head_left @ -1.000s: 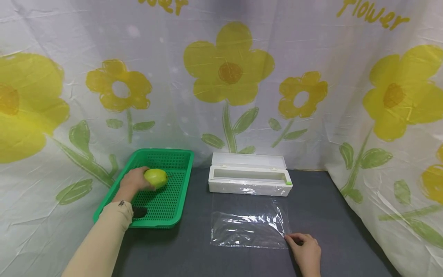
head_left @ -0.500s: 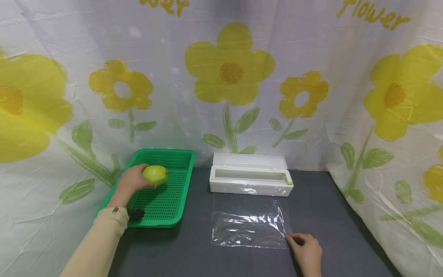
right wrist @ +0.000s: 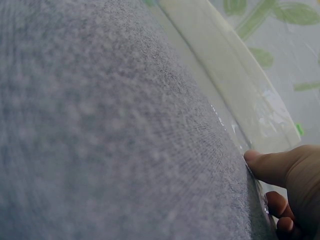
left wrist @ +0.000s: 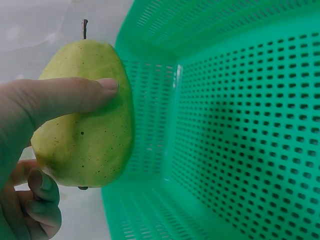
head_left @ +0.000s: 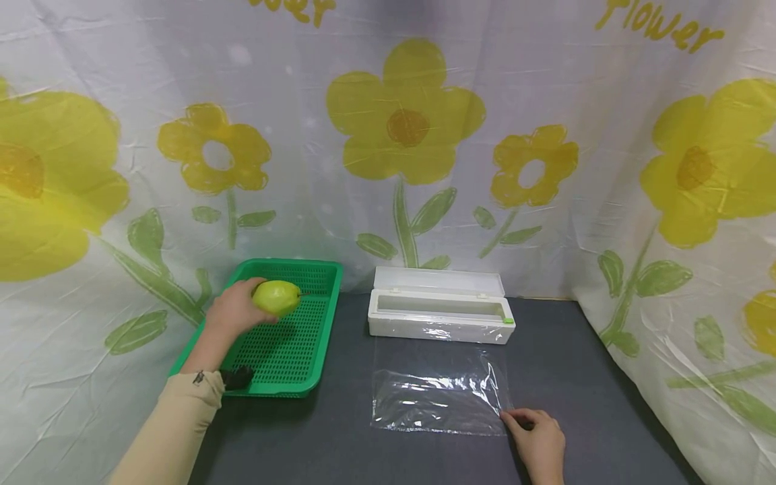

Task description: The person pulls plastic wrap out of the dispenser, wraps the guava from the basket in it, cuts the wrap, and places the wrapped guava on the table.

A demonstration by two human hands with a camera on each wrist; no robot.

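Note:
My left hand [head_left: 235, 311] grips a yellow-green pear [head_left: 277, 297] above the green perforated basket [head_left: 298, 360]. In the left wrist view the thumb lies across the speckled skin of the pear [left wrist: 102, 135], whose thin dark stem points up. Clear plastic film [head_left: 433, 407] extends from a white dispenser box [head_left: 439, 329] over the dark tabletop. My right hand [head_left: 537, 439] pinches that film at its near right corner between thumb and forefinger. The right wrist view has this hand [right wrist: 285, 175] at its edge, with the film mostly hard to make out.
The dispenser's lid [head_left: 438, 281] stands raised at the back, with a small green piece [head_left: 508, 320] at the box's right end. A flower-printed curtain [head_left: 303, 168] hangs behind and along both sides of the dark table [head_left: 339, 444]. The basket lies left of the box.
My left hand has lifted the pear a little higher off the basket's floor, and the pear has tilted slightly. The right hand keeps its pinch on the film corner in the same place.

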